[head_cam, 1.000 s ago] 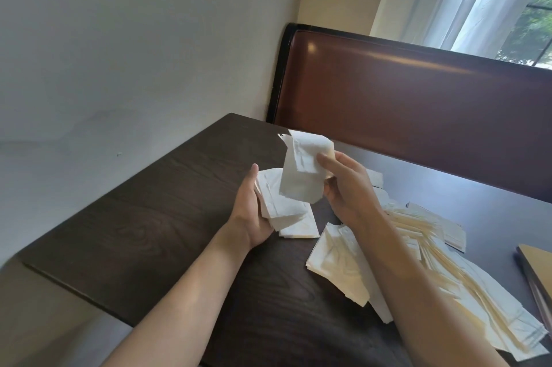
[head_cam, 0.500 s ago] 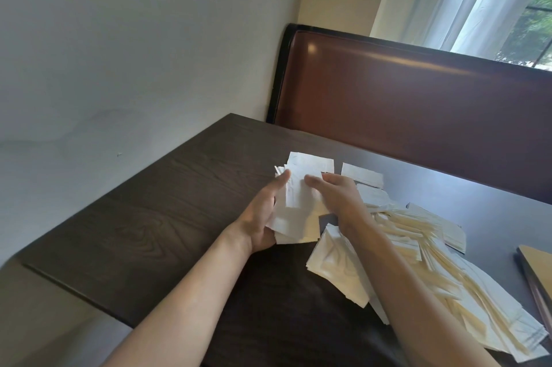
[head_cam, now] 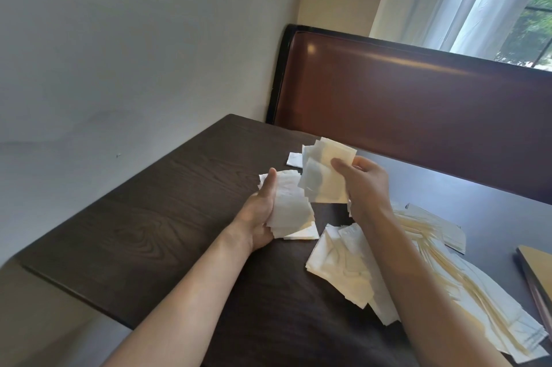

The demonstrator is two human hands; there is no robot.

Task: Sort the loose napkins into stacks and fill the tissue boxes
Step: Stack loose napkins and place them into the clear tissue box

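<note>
Stacking is under way: the left hand (head_cam: 263, 211) holds the stack (head_cam: 291, 211), the right hand (head_cam: 363, 184) pinches a few napkins (head_cam: 325, 178); next, probably square them onto it.

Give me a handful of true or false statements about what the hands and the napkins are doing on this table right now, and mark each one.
1. The right hand holds a bunch of napkins lifted off the table. True.
2. The left hand is empty. False: it steadies a napkin stack resting on the table.
3. A loose napkin pile lies spread on the right of the table. True.
4. The two hands grip the same bunch. False: each has its own.
5. The table is white. False: it is dark wood.
</note>
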